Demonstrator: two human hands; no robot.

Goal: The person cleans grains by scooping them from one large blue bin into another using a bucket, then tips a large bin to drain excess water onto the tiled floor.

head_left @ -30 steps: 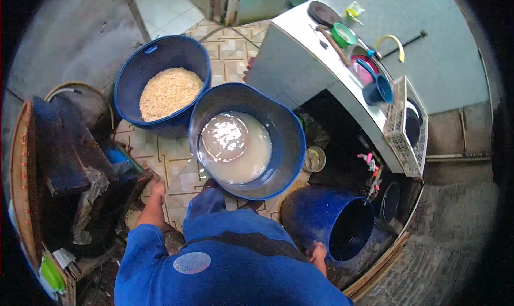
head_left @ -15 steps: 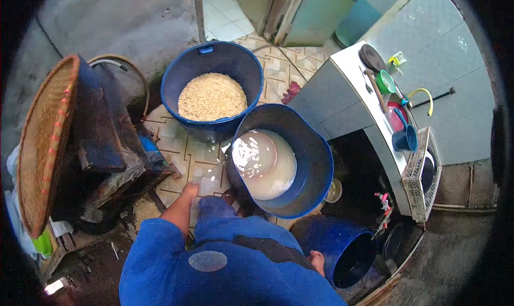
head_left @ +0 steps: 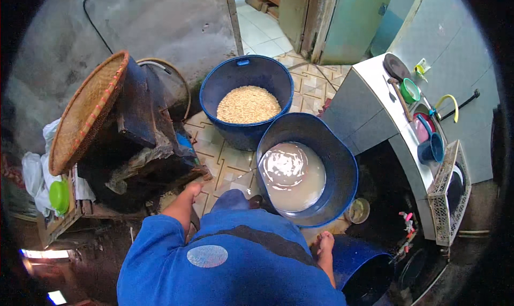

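My left hand is stretched forward past my left side, nearest the dark wooden stand; its small, foreshortened fingers are hard to read. My right hand is beside my right hip, just below a blue tub, apart from its rim. Its fingers look loosely bent, with nothing seen in them. Cloudy whitish water with bright, rippled reflections lies in that tub. Close behind it stands a second blue tub, holding a heap of pale, beige grain-like pieces.
A woven round tray leans against the wooden stand at left. On the right, a tiled counter bears a green bowl, a blue dipper and a white rack. A blue barrel lies at lower right.
My view has shifted, so the tubs, stand and counter appear farther right and lower. My right hand has come up and forward, closer to the water tub. Reflections on the water have changed.
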